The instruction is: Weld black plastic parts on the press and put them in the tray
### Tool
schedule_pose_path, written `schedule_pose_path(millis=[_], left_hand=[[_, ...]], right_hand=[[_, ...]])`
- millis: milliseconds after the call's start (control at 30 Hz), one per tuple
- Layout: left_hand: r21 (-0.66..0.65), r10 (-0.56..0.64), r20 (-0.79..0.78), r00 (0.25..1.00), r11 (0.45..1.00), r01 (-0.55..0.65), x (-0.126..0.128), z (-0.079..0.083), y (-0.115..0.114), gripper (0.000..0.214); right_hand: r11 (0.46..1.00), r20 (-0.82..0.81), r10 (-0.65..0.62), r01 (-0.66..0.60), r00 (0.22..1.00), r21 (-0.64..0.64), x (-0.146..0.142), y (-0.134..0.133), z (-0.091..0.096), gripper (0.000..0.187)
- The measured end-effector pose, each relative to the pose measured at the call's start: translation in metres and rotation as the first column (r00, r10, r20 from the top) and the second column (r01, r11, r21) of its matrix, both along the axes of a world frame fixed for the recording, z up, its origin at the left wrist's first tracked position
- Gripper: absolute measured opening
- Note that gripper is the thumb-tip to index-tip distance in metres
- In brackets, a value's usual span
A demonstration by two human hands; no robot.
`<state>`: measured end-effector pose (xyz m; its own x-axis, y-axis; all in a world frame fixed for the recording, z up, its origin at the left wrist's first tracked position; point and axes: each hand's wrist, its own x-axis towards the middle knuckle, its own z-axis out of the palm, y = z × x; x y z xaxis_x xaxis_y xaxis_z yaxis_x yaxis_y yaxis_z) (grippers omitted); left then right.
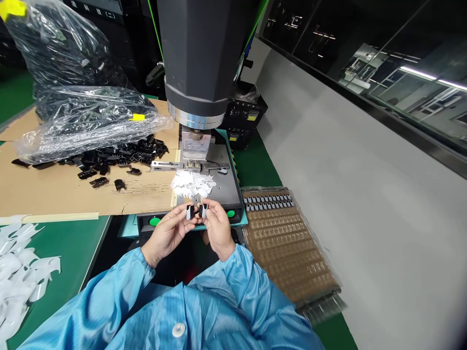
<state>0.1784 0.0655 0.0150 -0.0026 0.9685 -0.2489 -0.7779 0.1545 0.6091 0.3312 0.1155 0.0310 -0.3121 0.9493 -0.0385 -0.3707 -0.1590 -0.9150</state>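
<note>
My left hand (170, 230) pinches a small black plastic part with a pale grey face (189, 212). A matching black-and-grey part (203, 210) is held between the fingers of my right hand (218, 228). The two parts are side by side, close together, just in front of the press base. Beyond my fingers a pile of white film pieces (192, 184) lies on the grey base plate (228, 187). Behind the pile stands a metal fixture (193, 165) beneath the machine's head (197, 58). One more small part (222, 171) sits at the fixture's right end.
Loose black plastic clips (116, 160) and clear plastic bags (83, 121) cover the cardboard (44, 187) at left. White film scraps (18, 277) lie at lower left. A tray (288, 243) at right holds rows of finished-looking parts (268, 201). Green buttons (154, 221) flank the base's front.
</note>
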Motion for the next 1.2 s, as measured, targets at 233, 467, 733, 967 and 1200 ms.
schedule_pose_path(millis=[233,467,733,967,1200], left_hand=[[0.001,-0.031,0.012,0.999,1.0,0.031,-0.001,0.0,0.0,0.032],[0.011,-0.049,-0.018,0.999,0.999,0.05,-0.001,0.001,-0.002,0.034],[0.056,-0.031,-0.126,0.992,0.998,0.039,0.001,-0.004,-0.003,0.037],[0.242,0.198,-0.568,0.799,0.968,-0.067,0.005,-0.004,-0.005,0.036],[0.376,0.308,-0.725,0.616,0.926,-0.02,0.003,-0.002,-0.007,0.03]], right_hand=[[0.999,0.017,0.021,-0.022,1.0,0.032,0.001,-0.001,-0.004,0.028],[0.984,0.206,-0.017,-0.02,0.978,0.179,0.006,-0.006,-0.011,0.038],[0.942,0.475,-0.137,-0.034,0.869,0.334,0.007,-0.014,0.011,0.014],[0.922,0.546,-0.252,0.027,0.799,0.387,0.008,-0.011,0.012,0.006],[0.93,0.586,-0.25,0.023,0.771,0.367,0.011,-0.009,0.011,0.006]])
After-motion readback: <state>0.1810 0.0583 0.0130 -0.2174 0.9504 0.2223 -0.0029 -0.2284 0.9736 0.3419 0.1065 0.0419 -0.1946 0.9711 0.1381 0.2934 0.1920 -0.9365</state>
